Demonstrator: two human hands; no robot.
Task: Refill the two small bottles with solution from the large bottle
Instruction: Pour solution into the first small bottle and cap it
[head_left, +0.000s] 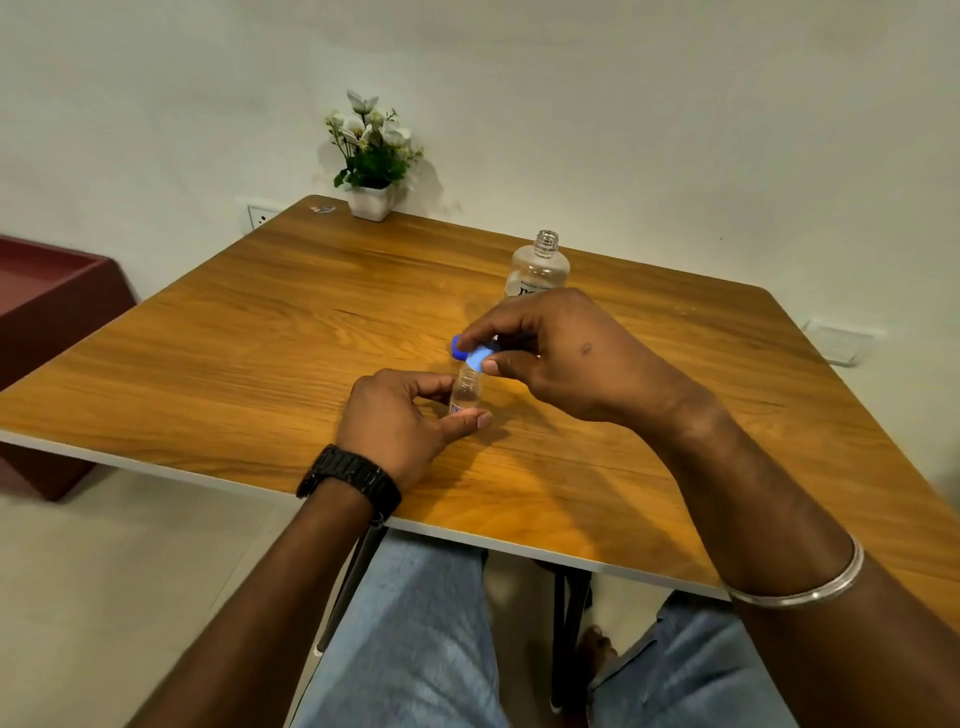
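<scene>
The left hand is pinching the small bottle, which is open; the right hand is pinching a blue cap just above it, with the open large bottle behind.

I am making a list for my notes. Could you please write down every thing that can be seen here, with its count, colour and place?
small bottle: 1, clear, open neck, upright on table centre
blue cap: 1, blue, above the small bottle
large bottle: 1, clear, uncapped, behind the right hand
table: 1, brown wood top
flower pot: 1, white with white flowers, far table edge
wall socket: 1, white, wall at left
red furniture: 1, dark red, far left
watch: 1, black, left wrist
bangle: 1, silver, right wrist
left hand: 1, holds the small bottle
right hand: 1, pinches the blue cap
</scene>
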